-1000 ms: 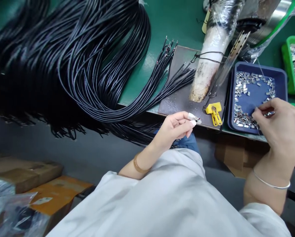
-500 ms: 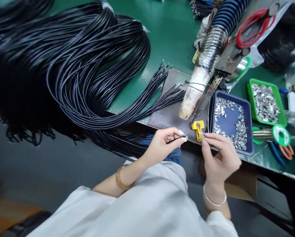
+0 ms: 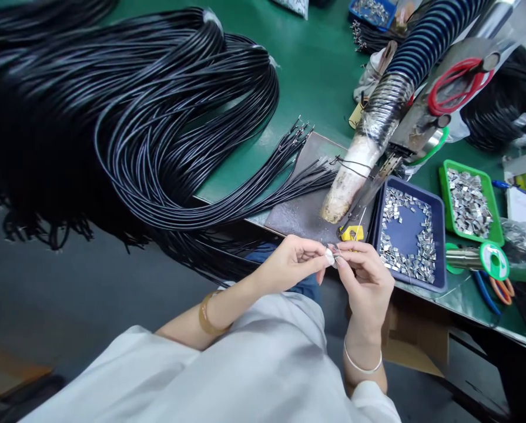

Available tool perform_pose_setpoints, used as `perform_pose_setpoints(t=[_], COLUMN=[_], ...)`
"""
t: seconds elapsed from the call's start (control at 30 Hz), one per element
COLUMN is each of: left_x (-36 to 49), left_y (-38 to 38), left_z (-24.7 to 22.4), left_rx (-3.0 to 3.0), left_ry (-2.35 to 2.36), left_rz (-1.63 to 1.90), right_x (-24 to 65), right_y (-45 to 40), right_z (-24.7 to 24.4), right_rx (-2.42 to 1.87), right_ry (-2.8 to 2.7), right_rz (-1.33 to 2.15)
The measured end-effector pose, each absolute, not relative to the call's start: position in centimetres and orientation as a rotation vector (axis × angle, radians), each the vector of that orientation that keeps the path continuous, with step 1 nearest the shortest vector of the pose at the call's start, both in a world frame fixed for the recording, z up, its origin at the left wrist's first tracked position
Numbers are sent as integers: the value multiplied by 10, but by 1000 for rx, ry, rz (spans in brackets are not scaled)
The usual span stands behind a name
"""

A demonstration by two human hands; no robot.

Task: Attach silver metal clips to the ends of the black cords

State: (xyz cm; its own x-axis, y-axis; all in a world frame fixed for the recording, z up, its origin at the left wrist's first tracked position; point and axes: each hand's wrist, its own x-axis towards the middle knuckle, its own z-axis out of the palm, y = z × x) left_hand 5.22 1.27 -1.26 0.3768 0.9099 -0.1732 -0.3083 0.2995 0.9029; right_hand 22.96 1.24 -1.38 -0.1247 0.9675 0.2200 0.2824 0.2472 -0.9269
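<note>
While our two hands meet at the fingertips, just past the table's near edge, we have the left hand [image 3: 295, 261] curled in a close pinch, its white-covered fingertips [image 3: 329, 257] gripping a small dark wire end [image 3: 333, 247] that is largely hidden. Our right hand [image 3: 368, 279] comes to it from the other side, thumb and fingers drawn nearly together; we cannot tell whether anything small sits between them. Just beyond the right fingertips we see a yellow clip [image 3: 353, 233], partly covered, on a dark board [image 3: 289, 214]. Above both hands hangs the whitish end of a hose [image 3: 348, 179], pointing down toward them. Beside the right hand, on its outer side, we have a dark blue tray [image 3: 404, 234] of small metal pieces [image 3: 388, 202], and farther out a green tray [image 3: 478, 237] with more of them and a spool [image 3: 494, 260]. Beyond the left hand and to its outer side, a thick mass of black cables [image 3: 187, 220] spreads over the green table [image 3: 298, 70] and droops past its edge.
</note>
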Motion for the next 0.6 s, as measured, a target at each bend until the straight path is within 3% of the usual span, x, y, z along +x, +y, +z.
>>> perform_pose_setpoints(t=[0.23, 0.4, 0.53, 0.6], left_x=[51, 42, 39, 41], left_y=[14, 16, 16, 16], left_z=[-17, -18, -15, -14], left_rx=[900, 923, 986, 954], left_ry=[733, 638, 608, 667], left_rz=[915, 797, 811, 866], right_x=[229, 231, 232, 232], right_y=[11, 6, 8, 10], right_z=[-12, -11, -12, -11], right_rx=[-1149, -1082, -1007, -1063], right_ry=[-1632, -1792, -1645, -1571], right_rz=[915, 652, 1125, 1132])
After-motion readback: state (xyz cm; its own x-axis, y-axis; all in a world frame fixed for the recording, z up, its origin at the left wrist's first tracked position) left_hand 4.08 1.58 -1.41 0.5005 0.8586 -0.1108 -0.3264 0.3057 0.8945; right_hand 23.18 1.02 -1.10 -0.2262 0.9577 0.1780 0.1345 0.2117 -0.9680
